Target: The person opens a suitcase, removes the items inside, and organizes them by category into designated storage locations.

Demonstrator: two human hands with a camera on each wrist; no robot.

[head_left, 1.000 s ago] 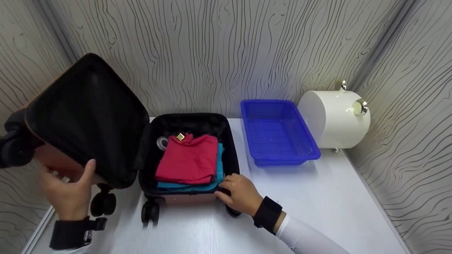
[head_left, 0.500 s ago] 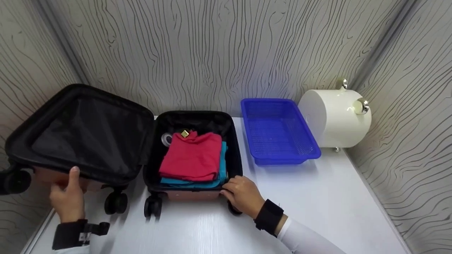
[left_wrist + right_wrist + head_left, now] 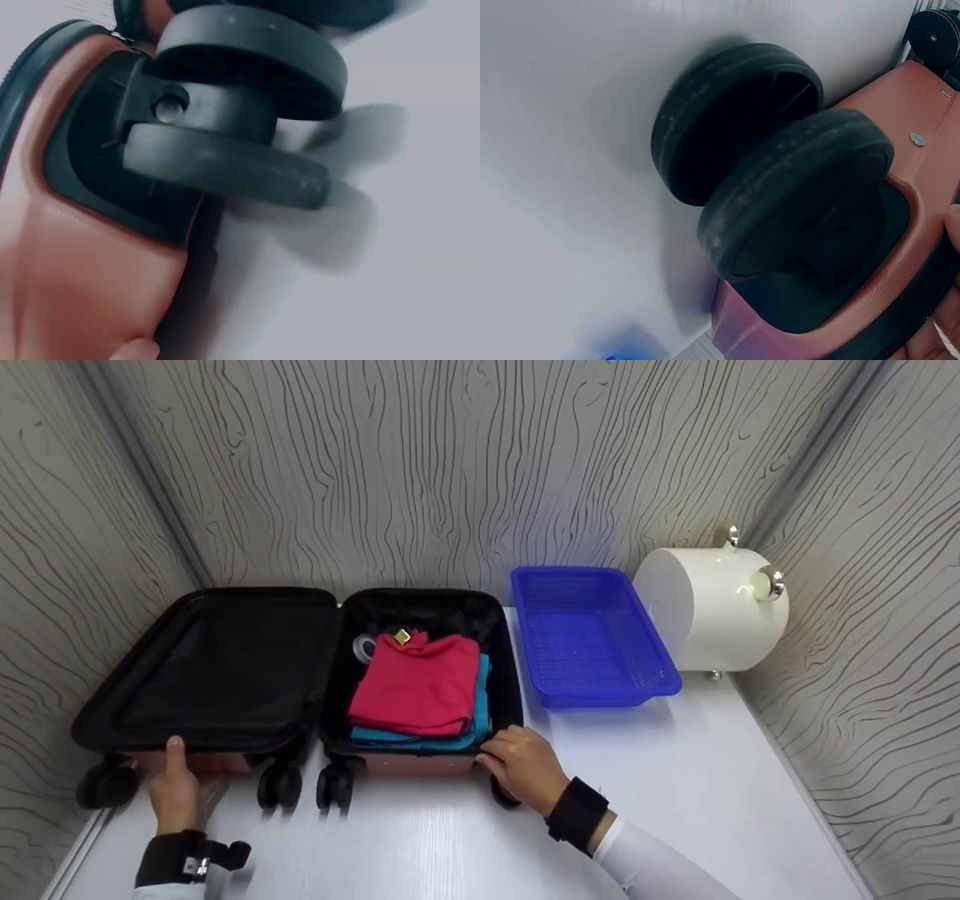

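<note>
Front: free strip of tabletop point(image 3: 420, 847) along the near edge, between the left hand point(image 3: 176, 791) and the right hand point(image 3: 525, 765). Wheel pairs point(image 3: 334, 786) project into it from the suitcase lid point(image 3: 225, 667) and suitcase base point(image 3: 420, 765).

Right: narrow gap between base and blue basket point(image 3: 600, 692); open ground between basket, white sleeve point(image 3: 660, 870) and right edge. White cylinder point(image 3: 712, 611) obstructs the far right corner.

Rear: lid, base and basket sit close to the back wall point(image 3: 420, 472).

Left: lid wheels crowd the left edge.

Overhead: base accessible; folded red cloth point(image 3: 416, 682) takes up its middle, leaving a narrow channel along its right wall.
</note>
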